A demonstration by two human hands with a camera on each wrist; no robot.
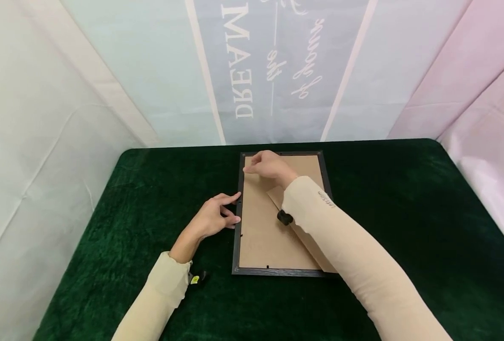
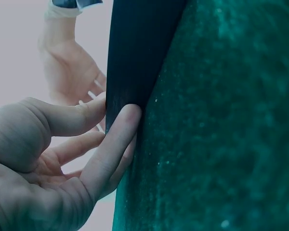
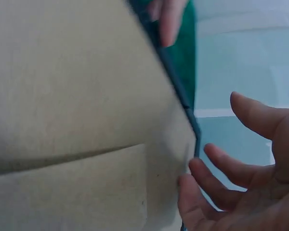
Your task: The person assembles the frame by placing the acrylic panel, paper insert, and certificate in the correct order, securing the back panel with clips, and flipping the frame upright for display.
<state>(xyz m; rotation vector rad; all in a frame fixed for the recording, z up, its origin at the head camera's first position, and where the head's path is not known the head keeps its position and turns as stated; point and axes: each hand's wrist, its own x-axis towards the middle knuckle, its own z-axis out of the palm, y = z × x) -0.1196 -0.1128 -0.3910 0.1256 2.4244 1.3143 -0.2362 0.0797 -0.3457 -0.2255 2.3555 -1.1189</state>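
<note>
A picture frame [image 1: 277,272] with a black edge lies back side up on the green cloth. Its brown backboard [image 1: 260,237] faces up, with a stand flap [image 3: 77,192] across it. My left hand [image 1: 210,216] is at the frame's left side. Its thumb and fingertips touch the dark side [image 2: 139,43], the fingers fairly straight. Over the far left corner is my right hand [image 1: 270,166], fingers loosely bent. In the right wrist view, the fingertips [image 3: 187,185] are right at the frame's edge and the thumb stands apart. My right forearm hides part of the flap.
Dark green cloth [image 1: 162,189] covers the table. Small black tabs [image 1: 267,266] sit along the frame's inner edge. Behind the table hangs a printed curtain [image 1: 277,118] with mirrored lettering, and pale cloth [image 1: 43,166] hangs at the left.
</note>
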